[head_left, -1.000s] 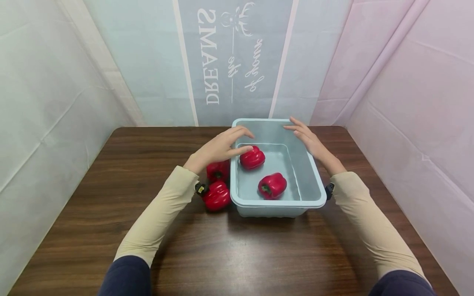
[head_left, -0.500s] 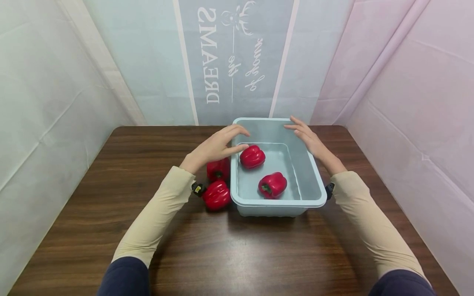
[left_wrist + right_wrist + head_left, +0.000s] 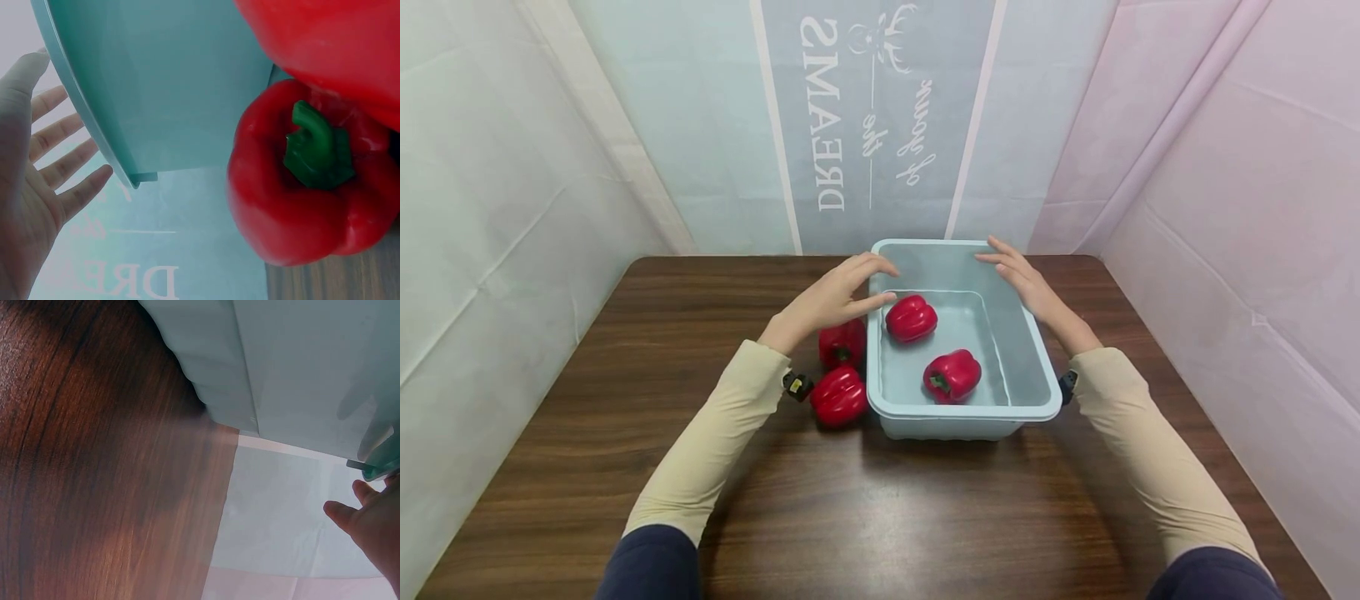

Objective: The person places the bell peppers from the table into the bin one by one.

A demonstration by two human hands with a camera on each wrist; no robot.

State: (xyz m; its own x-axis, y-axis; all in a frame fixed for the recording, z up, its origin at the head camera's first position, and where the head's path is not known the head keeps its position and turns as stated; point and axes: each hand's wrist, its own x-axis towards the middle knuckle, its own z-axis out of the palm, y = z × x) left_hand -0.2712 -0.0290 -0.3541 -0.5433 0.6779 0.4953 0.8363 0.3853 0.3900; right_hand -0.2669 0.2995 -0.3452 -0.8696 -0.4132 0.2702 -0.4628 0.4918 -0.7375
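A pale blue plastic bin (image 3: 966, 412) stands on the table with two red bell peppers in it, one (image 3: 912, 319) at the left and one (image 3: 952, 376) nearer the front. My left hand (image 3: 831, 298) hovers over the bin's left rim, fingers spread and holding nothing; the left wrist view shows its fingers (image 3: 56, 134) beside the rim. Under that wrist, two more bell peppers, one behind (image 3: 841, 343) and one in front (image 3: 838, 397), lie against the bin's left wall. At the right rim, my right hand (image 3: 1030, 287) has its fingers loosely extended over the bin. Whether it touches the rim I cannot tell.
The brown wooden table (image 3: 880, 517) reaches back to a printed cloth backdrop (image 3: 715, 150). Pale cloth walls stand at the left (image 3: 490, 250) and right (image 3: 1247, 275). In the right wrist view, the bin's outer wall (image 3: 300, 375) rises beside the table surface.
My left hand has drifted slightly left, away from the pepper at the bin's left side. My right hand, the bin and the peppers stay in place.
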